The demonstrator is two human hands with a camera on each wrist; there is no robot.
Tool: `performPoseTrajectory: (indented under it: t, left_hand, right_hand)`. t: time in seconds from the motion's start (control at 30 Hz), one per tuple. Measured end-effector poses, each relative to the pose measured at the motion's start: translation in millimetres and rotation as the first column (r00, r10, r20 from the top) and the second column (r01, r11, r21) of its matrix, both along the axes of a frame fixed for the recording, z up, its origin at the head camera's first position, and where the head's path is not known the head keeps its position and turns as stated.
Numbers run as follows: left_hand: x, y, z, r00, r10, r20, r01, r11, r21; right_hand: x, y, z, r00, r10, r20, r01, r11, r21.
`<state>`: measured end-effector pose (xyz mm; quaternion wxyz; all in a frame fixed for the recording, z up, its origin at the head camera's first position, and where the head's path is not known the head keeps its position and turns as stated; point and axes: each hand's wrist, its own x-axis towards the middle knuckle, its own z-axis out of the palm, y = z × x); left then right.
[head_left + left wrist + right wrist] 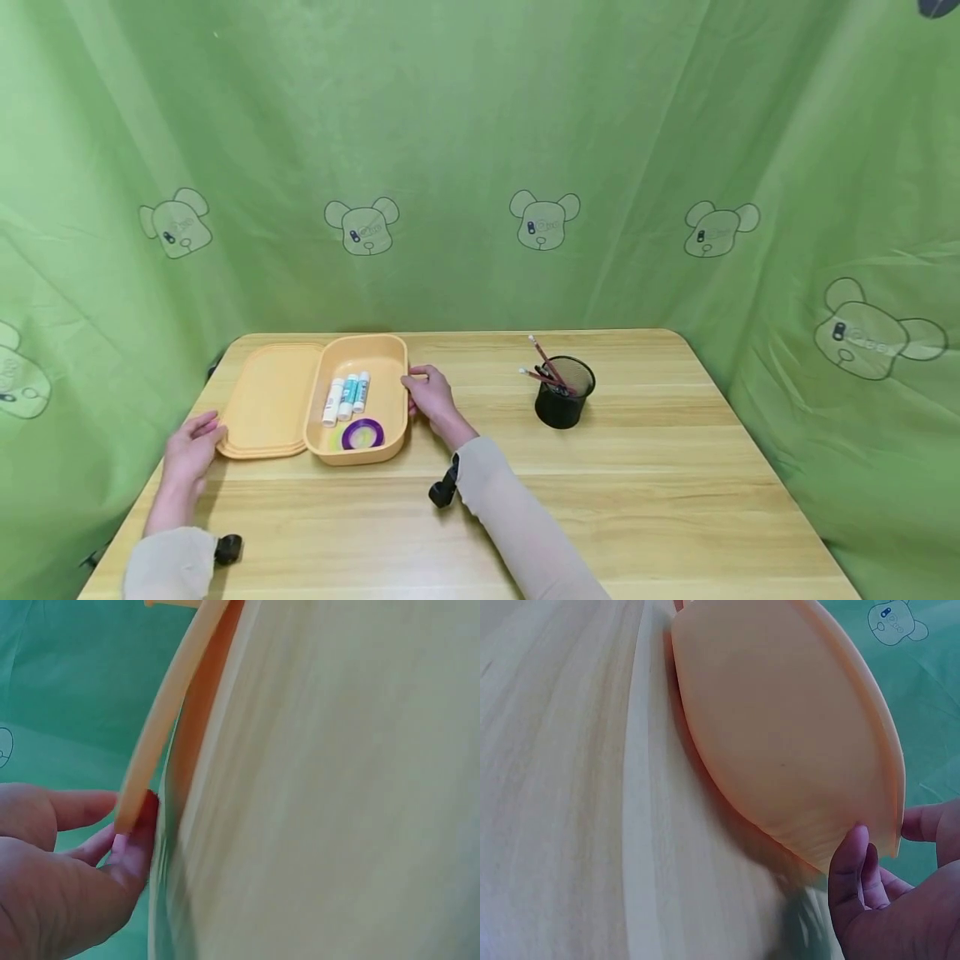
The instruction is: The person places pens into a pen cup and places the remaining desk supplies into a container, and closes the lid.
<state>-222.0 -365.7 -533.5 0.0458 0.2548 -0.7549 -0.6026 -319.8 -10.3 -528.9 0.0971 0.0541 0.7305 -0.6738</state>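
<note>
An orange plastic box lies with its lid folded out flat to the left. Inside are 3 white and teal tubes that look like glue sticks, plus a purple ring like a roll of tape. A yellowish ring lies partly under the purple one. My left hand pinches the lid's outer left edge, which shows between thumb and fingers in the left wrist view. At the box's right wall, my right hand grips the rim between thumb and fingers.
A black mesh pen cup with several pencils leaning out stands right of the box on the wooden table. Green curtains with printed bear heads hang behind and at both sides.
</note>
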Motion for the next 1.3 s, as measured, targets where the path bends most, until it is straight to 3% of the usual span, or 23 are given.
performPoseTrajectory:
  t: [0.1, 0.27, 0.47, 0.6, 0.73, 0.87, 0.97, 1.07, 1.3]
  left_hand:
    - [0.0, -0.1, -2.5, 1.0, 0.007, 0.004, -0.007, 0.999, 0.032]
    - [1.3, -2.6, -5.4, 0.999, -0.036, 0.016, 0.033, 0.988, 0.152]
    - [1.9, -8.7, -7.0, 0.996, -0.093, 0.014, 0.085, 0.958, 0.275]
    - [4.5, -15.9, -6.2, 0.989, -0.141, -0.034, 0.141, 0.88, 0.454]
    - [10.6, -20.0, -2.7, 0.99, -0.114, -0.082, 0.14, 0.784, 0.605]
    - [16.7, -19.7, 2.2, 0.987, -0.068, -0.144, 0.149, 0.714, 0.684]
    - [19.8, -19.1, 5.1, 0.977, -0.048, -0.206, 0.183, 0.684, 0.707]
    - [22.5, -18.3, 7.0, 0.963, -0.045, -0.265, 0.224, 0.677, 0.701]
    - [27.9, -12.0, 14.2, 0.924, -0.066, -0.376, 0.302, 0.729, 0.614]
  right_hand:
    - [0.2, 0, -0.3, 1.0, 0.001, 0.006, -0.001, 1.0, -0.012]
    - [0.5, 1, -1.6, 1.0, 0.001, 0.008, 0.0, 1.0, -0.022]
    - [0.3, 3, -3.5, 1.0, 0.011, 0.007, -0.011, 0.999, -0.032]
    - [0.3, 3, -3.0, 1.0, 0.02, 0.011, -0.019, 0.999, -0.036]
    - [0.9, 2, -2.0, 1.0, 0.019, 0.02, -0.018, 0.999, -0.037]
    - [1.4, 2, -1.6, 1.0, 0.014, 0.022, -0.014, 0.999, -0.035]
    - [1.8, 2, -1.8, 1.0, 0.014, 0.023, -0.013, 0.999, -0.034]
    - [1.7, 2, -2.2, 1.0, 0.017, 0.026, -0.016, 0.999, -0.036]
    - [0.9, 1, -3.4, 1.0, 0.008, 0.02, -0.007, 0.998, -0.055]
